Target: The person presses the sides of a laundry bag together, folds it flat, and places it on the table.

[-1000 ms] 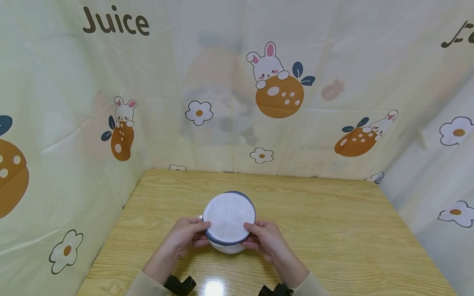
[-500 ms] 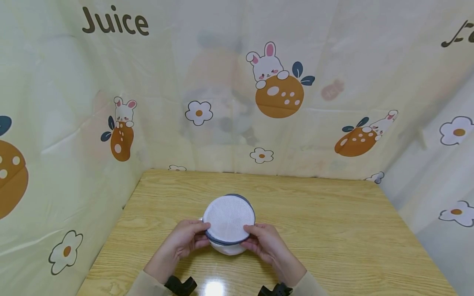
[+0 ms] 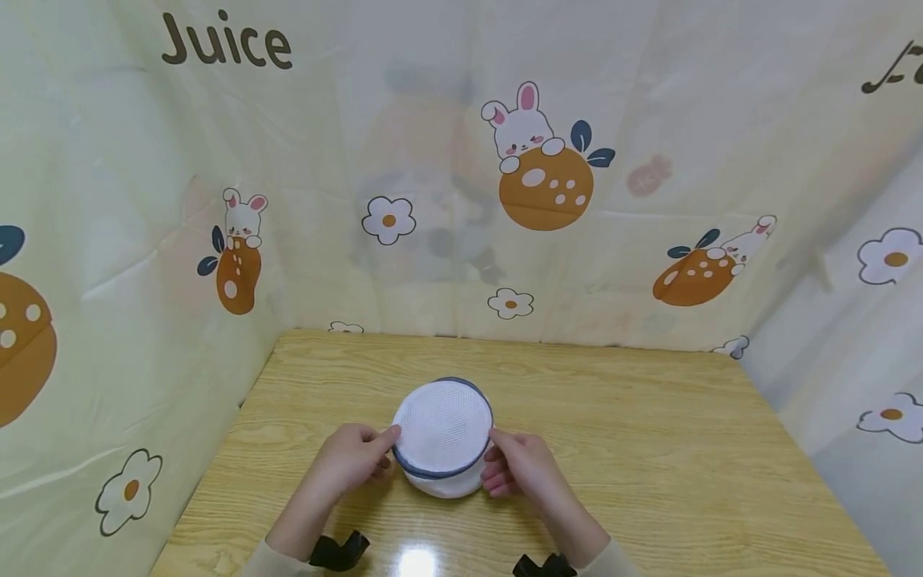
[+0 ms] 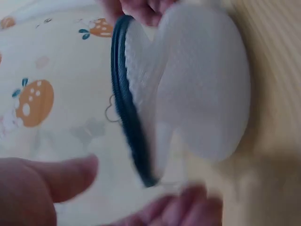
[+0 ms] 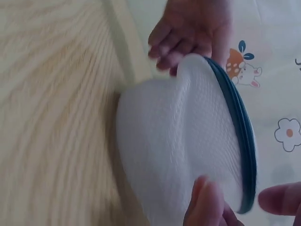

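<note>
Between the left hand point(image 3: 352, 458) and right hand point(image 3: 525, 466), both loosely spread and gripping nothing, sits the bag point(image 3: 443, 426), rim point(image 5: 239, 125) uppermost, neither hand clearly nearer.

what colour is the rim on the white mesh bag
The rim is dark blue, leaning teal; best seen in the right wrist view.

The left forearm point(image 3: 297, 513) and right forearm point(image 3: 577, 525), bare beyond pale sleeves point(image 3: 609, 562), rise from the lower edge of the head view and converge toward its centre. The left hand point(image 3: 352, 457) holds its extended thumb point(image 4: 73, 178) well apart from its loosely bent fingers point(image 4: 181, 209), blurred in close view; the right hand point(image 3: 528, 469), opposite, likewise shows thumb and bent fingers parted.
</note>
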`<state>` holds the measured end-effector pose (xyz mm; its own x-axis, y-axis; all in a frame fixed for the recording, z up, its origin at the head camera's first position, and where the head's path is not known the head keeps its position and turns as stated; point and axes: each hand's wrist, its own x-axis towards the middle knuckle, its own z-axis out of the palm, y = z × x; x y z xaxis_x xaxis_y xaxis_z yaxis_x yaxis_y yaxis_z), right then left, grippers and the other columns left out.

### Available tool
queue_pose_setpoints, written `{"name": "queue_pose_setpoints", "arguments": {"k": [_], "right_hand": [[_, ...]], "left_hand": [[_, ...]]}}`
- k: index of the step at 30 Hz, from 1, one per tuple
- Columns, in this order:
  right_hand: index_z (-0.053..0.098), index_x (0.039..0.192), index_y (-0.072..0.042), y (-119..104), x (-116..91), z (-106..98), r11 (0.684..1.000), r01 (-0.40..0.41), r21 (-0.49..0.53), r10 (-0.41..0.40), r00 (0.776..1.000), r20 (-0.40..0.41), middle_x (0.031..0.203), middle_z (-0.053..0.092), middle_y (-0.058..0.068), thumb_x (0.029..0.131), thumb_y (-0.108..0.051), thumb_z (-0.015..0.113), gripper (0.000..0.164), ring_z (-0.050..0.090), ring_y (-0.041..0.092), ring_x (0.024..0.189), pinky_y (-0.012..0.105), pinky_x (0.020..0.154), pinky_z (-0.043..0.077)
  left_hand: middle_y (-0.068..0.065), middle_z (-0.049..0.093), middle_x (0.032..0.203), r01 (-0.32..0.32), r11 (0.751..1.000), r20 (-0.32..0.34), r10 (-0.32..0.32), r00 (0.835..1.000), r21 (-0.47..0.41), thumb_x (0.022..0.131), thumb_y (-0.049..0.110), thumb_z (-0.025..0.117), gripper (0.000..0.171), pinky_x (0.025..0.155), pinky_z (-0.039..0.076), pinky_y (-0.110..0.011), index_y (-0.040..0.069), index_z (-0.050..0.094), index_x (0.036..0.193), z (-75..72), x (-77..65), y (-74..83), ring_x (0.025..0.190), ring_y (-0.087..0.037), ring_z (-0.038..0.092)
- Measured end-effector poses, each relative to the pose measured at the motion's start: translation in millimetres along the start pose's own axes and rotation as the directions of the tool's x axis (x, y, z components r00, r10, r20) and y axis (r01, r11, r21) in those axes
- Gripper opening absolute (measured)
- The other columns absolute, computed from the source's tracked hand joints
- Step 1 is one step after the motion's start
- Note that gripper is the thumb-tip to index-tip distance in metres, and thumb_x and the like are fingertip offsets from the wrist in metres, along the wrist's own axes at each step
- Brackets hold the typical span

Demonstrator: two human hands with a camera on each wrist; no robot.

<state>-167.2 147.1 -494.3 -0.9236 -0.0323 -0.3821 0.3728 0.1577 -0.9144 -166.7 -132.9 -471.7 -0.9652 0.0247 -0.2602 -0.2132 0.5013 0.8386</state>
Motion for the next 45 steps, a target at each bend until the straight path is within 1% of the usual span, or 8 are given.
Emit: {"name": "queue_pose_setpoints", "arguments": {"k": [4, 9, 14, 19, 25, 29, 36, 45], "right_hand": [[0.072, 0.092, 0.004, -6.4, -3.9, -6.7, 0.986, 0.061, -0.155, -0.079, 0.991, -0.108, 0.072, 0.071, 0.012, 0.111, -0.03, 0.052, 0.044, 0.067, 0.018, 0.059, 0.032, 0.054, 0.061], [0.077, 0.102, -0.004, -13.9, -5.1, -11.6, 0.903, 0.183, -0.388, -0.3, 0.916, -0.267, 0.089, 0.077, 0.012, 0.112, -0.029, 0.05, 0.038, 0.069, 0.018, 0.074, 0.031, 0.066, 0.056], [0.075, 0.129, -0.004, -17.0, -7.4, -5.3, 0.71, 0.403, -0.578, -0.608, 0.765, -0.213, 0.124, 0.079, 0.014, 0.113, -0.021, 0.05, 0.034, 0.075, 0.03, 0.113, 0.05, 0.096, 0.062], [0.057, 0.15, 0.007, -22.8, -8.0, 9.3, 0.469, 0.559, -0.684, -0.747, 0.664, 0.03, 0.157, 0.059, 0.023, 0.112, -0.015, 0.05, 0.045, 0.053, 0.042, 0.15, 0.062, 0.123, 0.043], [0.043, 0.159, 0.008, -26.9, -0.5, 24.6, 0.263, 0.574, -0.776, -0.705, 0.663, 0.251, 0.17, 0.04, 0.024, 0.112, -0.018, 0.051, 0.055, 0.031, 0.044, 0.162, 0.063, 0.131, 0.029], [0.043, 0.16, 0.007, -26.2, 4.5, 31.1, 0.186, 0.544, -0.818, -0.654, 0.69, 0.311, 0.172, 0.038, 0.023, 0.112, -0.022, 0.051, 0.056, 0.029, 0.044, 0.163, 0.063, 0.131, 0.03], [0.04, 0.162, 0.006, -20.1, 9.7, 37.7, 0.187, 0.489, -0.852, -0.571, 0.76, 0.311, 0.175, 0.03, 0.023, 0.114, -0.027, 0.046, 0.059, 0.023, 0.045, 0.165, 0.062, 0.132, 0.029], [0.04, 0.162, 0.006, -10.8, 10.6, 41.0, 0.152, 0.473, -0.868, -0.539, 0.776, 0.329, 0.175, 0.029, 0.024, 0.115, -0.03, 0.044, 0.059, 0.024, 0.046, 0.165, 0.064, 0.131, 0.029]], "left_hand": [[-0.01, 0.075, 0.093, -0.035, 0.935, -0.198, 0.111, 0.974, 0.354, 0.107, 0.049, 0.062, 0.049, 0.068, 0.057, -0.042, 0.002, 0.075, 0.107, -5.9, -11.7, 13.9, 0.083, -0.026, 0.069], [-0.025, 0.076, 0.124, -0.163, 0.854, -0.26, 0.325, 0.91, 0.495, 0.109, 0.038, 0.061, 0.05, 0.097, 0.061, -0.058, -0.008, 0.07, 0.129, -2.4, -17.2, 27.3, 0.116, -0.044, 0.073], [-0.03, 0.066, 0.144, -0.307, 0.761, -0.195, 0.489, 0.85, 0.572, 0.11, 0.03, 0.059, 0.052, 0.119, 0.048, -0.062, -0.011, 0.062, 0.142, 9.1, -12.9, 33.5, 0.139, -0.048, 0.061], [-0.029, 0.048, 0.164, -0.405, 0.686, -0.039, 0.533, 0.845, 0.605, 0.113, 0.03, 0.053, 0.058, 0.129, 0.033, -0.063, -0.009, 0.049, 0.155, 26.0, -4.8, 32.0, 0.157, -0.046, 0.042], [-0.027, 0.035, 0.172, -0.447, 0.607, 0.067, 0.544, 0.837, 0.657, 0.114, 0.033, 0.049, 0.061, 0.13, 0.03, -0.065, -0.005, 0.042, 0.161, 43.2, 4.6, 25.0, 0.162, -0.047, 0.031], [-0.026, 0.033, 0.173, -0.455, 0.591, 0.087, 0.543, 0.835, 0.666, 0.114, 0.032, 0.048, 0.061, 0.13, 0.03, -0.065, -0.004, 0.041, 0.162, 49.3, 8.8, 20.9, 0.162, -0.047, 0.03], [-0.024, 0.03, 0.175, -0.442, 0.581, 0.109, 0.518, 0.848, 0.683, 0.115, 0.038, 0.042, 0.065, 0.131, 0.028, -0.064, -0.002, 0.035, 0.166, 59.1, 15.0, 16.0, 0.164, -0.046, 0.026], [-0.027, 0.031, 0.173, -0.432, 0.551, 0.107, 0.523, 0.845, 0.714, 0.114, 0.035, 0.044, 0.064, 0.131, 0.03, -0.063, -0.004, 0.037, 0.164, 67.3, 18.7, 9.5, 0.163, -0.047, 0.029]]}}
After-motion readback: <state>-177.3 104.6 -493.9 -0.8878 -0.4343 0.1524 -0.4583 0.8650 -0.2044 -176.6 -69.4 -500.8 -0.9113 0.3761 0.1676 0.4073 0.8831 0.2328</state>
